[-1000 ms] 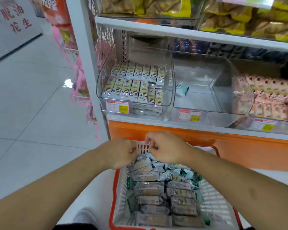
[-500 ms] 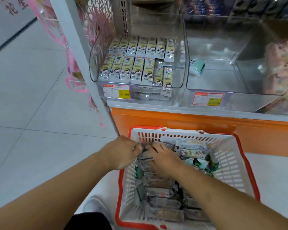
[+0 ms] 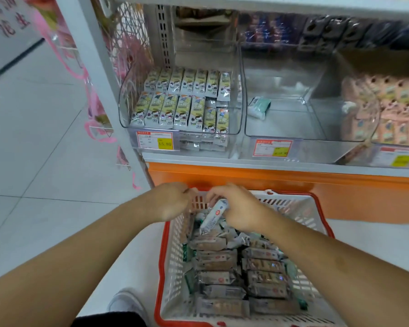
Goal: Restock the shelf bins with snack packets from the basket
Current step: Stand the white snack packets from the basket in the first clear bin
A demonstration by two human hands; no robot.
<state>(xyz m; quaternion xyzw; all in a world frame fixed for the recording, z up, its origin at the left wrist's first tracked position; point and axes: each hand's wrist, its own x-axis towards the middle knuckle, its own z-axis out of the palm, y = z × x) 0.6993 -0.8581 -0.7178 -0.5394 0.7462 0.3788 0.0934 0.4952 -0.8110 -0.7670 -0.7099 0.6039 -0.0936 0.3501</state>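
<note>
You see a white lattice basket [image 3: 291,206] with a red-orange rim holding grey-brown packets [image 3: 216,258], below an orange shelf base [image 3: 293,182]; above that base, yellow-white cartoon-print packets [image 3: 182,97] and red-yellow price tags [image 3: 155,140].

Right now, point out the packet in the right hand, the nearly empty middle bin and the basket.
packet [image 3: 214,215], head view, wrapper middle.
middle bin [image 3: 276,135], head view, front wall.
basket [image 3: 162,263], head view, left rim.

The basket [image 3: 321,223] sits on the floor before the shelf [image 3: 269,165]. Above it stand three bins side by side (left bin [image 3: 128,109] packed, middle bin [image 3: 293,123] holding one packet [image 3: 260,107]).
</note>
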